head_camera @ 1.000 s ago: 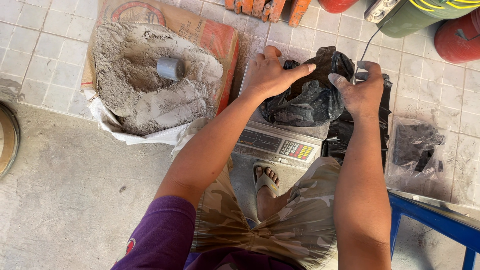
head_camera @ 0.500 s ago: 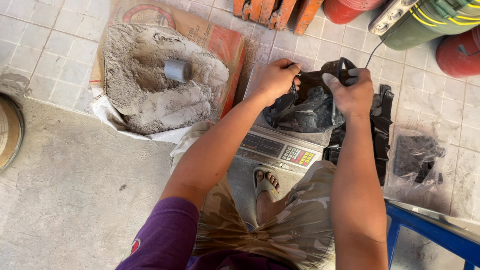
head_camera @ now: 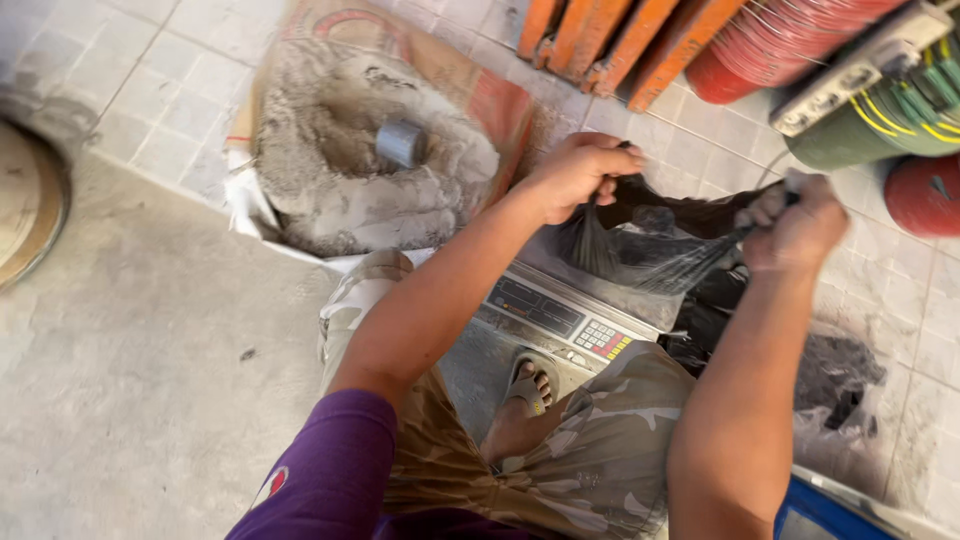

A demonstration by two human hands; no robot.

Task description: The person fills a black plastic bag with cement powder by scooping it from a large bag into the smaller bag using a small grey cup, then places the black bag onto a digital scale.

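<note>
A black plastic bag (head_camera: 650, 255) rests on an electronic scale (head_camera: 555, 315) on the floor. My left hand (head_camera: 580, 175) is fisted on the bag's left handle, and my right hand (head_camera: 795, 225) is fisted on its right handle, pulling the two apart. The plastic is stretched taut between my hands. An open sack of grey cement powder (head_camera: 350, 180) lies to the left, with a small grey metal cup (head_camera: 400, 143) sitting in the powder.
Orange metal bars (head_camera: 620, 35) and red and green coils of cable (head_camera: 830, 60) lie at the top. Another dark plastic bag (head_camera: 835, 375) sits at the right near a blue frame (head_camera: 810, 515). My sandalled foot (head_camera: 525, 395) stands by the scale.
Both hands went from resting open on the bag's mouth to gripping its handles, then pulled them outward and taut. The camera has moved closer.
</note>
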